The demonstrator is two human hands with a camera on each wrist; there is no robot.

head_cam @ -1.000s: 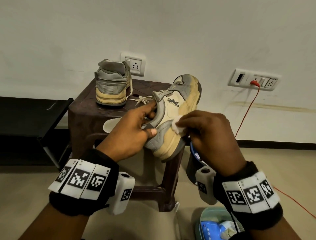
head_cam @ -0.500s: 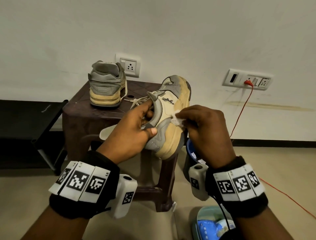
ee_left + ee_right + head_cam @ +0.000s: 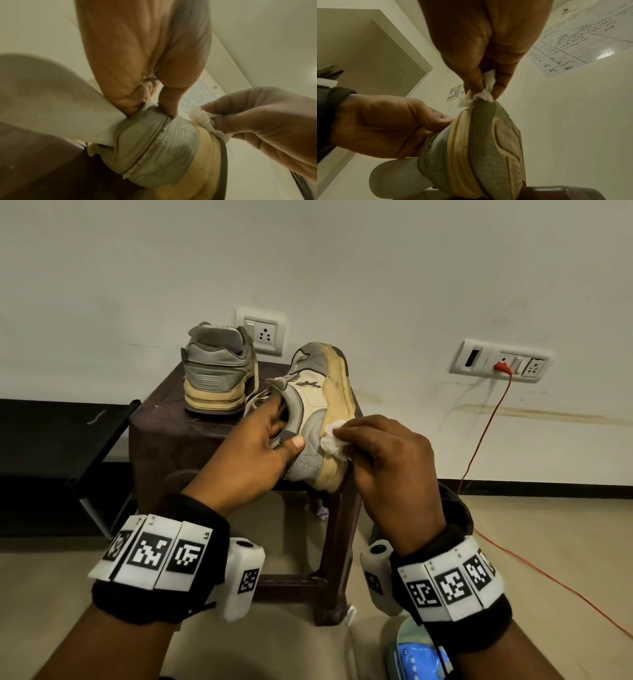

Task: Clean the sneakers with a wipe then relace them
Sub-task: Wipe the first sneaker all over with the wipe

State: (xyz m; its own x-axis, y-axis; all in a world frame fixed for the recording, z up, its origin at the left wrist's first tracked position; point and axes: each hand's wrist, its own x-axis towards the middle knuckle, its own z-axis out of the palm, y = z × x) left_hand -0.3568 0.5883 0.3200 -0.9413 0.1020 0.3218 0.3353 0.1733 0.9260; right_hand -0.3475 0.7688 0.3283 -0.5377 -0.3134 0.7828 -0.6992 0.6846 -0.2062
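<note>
My left hand (image 3: 274, 436) grips a grey and cream sneaker (image 3: 320, 405) by its heel collar, thumb on the outside, fingers inside the opening. The shoe is held on its side above the stool, yellowed sole turned right. My right hand (image 3: 346, 436) pinches a crumpled white wipe (image 3: 332, 441) against the sole edge near the heel. The left wrist view shows the heel (image 3: 164, 146) and the wipe (image 3: 202, 121); the right wrist view shows the wipe (image 3: 481, 93) on the sole (image 3: 488, 148). The second sneaker (image 3: 217, 371) stands on the stool, heel toward me.
A dark brown plastic stool (image 3: 164, 433) stands against the wall. A loose white insole (image 3: 42, 97) lies under my left hand. A red cable (image 3: 479, 433) runs from a wall socket across the floor. A blue packet in a tub (image 3: 414, 659) sits by my right wrist. A dark rack (image 3: 51, 440) is at left.
The sneaker has rolled further onto its side, sole edge more toward me. My right hand slid the wipe down from the side panel to the sole edge near the heel.
</note>
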